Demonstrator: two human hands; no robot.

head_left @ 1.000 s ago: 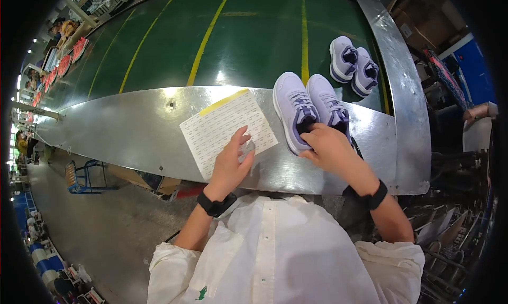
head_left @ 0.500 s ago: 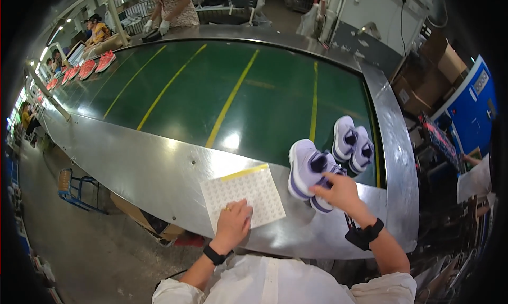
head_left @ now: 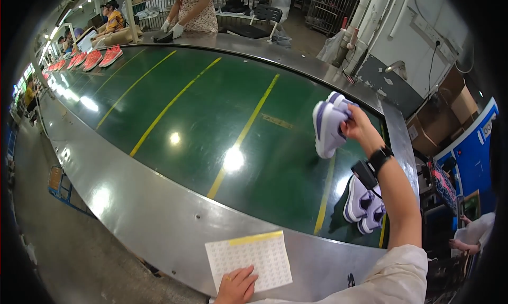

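Note:
My right hand (head_left: pixel 361 125) grips a pair of lavender sneakers (head_left: pixel 329 128) with white and purple soles, held up over the far right part of the green conveyor belt (head_left: pixel 201 150). One shoe mostly covers the other. Below my right wrist, a second lavender pair (head_left: pixel 365 206) stands on the belt near its right end, partly hidden by my forearm. My left hand (head_left: pixel 238 285) lies with fingers stretched over a white sheet of small labels (head_left: pixel 270 259) with a yellow strip along its top. That sheet rests on the metal edge of the line.
Red-orange shoes (head_left: pixel 92 60) stand in a row at the belt's far left. Across the belt, a gloved person (head_left: pixel 197 13) handles a dark item. A metal rim (head_left: pixel 143 193) borders the belt. At right are cardboard boxes (head_left: pixel 431 121), a blue panel (head_left: pixel 465 150) and another person's hand.
My right hand has lifted one sneaker pair from the near edge and carried it up and away over the belt. My left hand stays on the label sheet. The view has shifted.

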